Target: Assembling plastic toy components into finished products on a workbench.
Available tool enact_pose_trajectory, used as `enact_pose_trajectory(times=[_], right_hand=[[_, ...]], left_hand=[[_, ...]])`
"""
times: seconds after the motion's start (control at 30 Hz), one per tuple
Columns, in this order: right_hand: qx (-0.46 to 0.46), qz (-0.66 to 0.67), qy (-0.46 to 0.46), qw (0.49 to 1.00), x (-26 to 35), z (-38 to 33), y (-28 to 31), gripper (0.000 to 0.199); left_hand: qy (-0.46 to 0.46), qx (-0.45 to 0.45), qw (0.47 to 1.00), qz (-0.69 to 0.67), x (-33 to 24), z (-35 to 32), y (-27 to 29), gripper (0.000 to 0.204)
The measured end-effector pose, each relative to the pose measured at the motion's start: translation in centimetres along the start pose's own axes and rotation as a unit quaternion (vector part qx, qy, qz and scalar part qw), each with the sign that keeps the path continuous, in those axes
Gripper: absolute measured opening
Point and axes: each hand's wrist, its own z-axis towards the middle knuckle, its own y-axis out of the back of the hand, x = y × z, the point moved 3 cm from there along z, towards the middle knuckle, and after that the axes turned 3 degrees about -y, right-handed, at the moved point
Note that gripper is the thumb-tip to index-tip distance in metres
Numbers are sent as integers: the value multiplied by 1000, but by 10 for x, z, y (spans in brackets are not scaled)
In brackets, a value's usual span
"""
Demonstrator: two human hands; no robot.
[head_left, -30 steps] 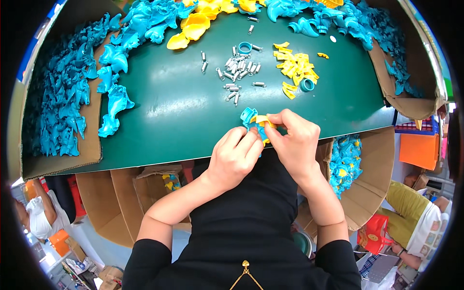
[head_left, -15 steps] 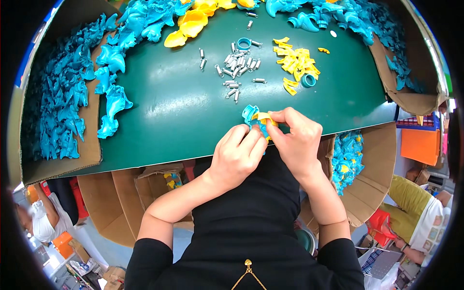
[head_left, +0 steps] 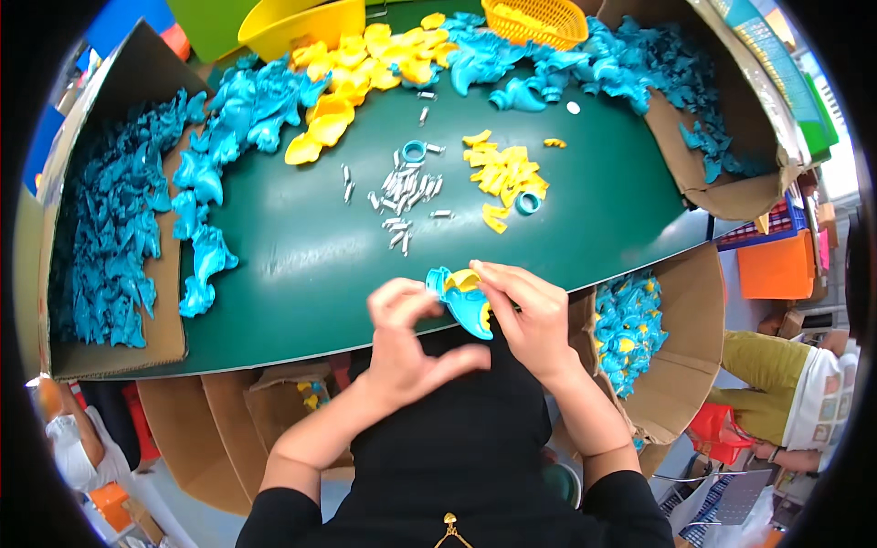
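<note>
My right hand point(head_left: 528, 316) grips a blue plastic toy piece with a yellow part point(head_left: 462, 300) fitted in it, just over the near edge of the green table point(head_left: 301, 265). My left hand point(head_left: 402, 342) is beside it, fingers curled and thumb out, touching the piece's left end or just off it. Farther out on the table lie a scatter of small grey metal pins point(head_left: 402, 196), a small heap of yellow plastic parts point(head_left: 507, 173) and two blue rings point(head_left: 415, 151).
Heaps of blue plastic shells point(head_left: 210, 173) and yellow shells point(head_left: 365, 73) ring the table's far side. A cardboard box of blue pieces point(head_left: 105, 228) is at left, another box with finished pieces point(head_left: 630, 329) at right. A yellow basket point(head_left: 534, 20) stands at the back.
My left hand has loosened and drawn back from the toy piece, which my right hand now holds. The view has tilted, showing more of the far table.
</note>
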Motion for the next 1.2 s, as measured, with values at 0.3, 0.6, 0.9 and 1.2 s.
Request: enact_pose_trajectory(times=[0.3, 0.6, 0.9, 1.2], right_hand=[[94, -70, -153, 981, -44, 124, 29, 32], [110, -340, -132, 925, -116, 191, 38, 45], [-64, -408, -151, 898, -121, 165, 36, 53], [96, 144, -37, 984, 14, 46, 14, 57]], left_hand=[[451, 78, 399, -794, 7, -4, -7, 48], [431, 13, 452, -781, 13, 3, -6, 50], [407, 28, 617, -673, 9, 14, -4, 79], [303, -49, 796, -521, 14, 18, 24, 88]])
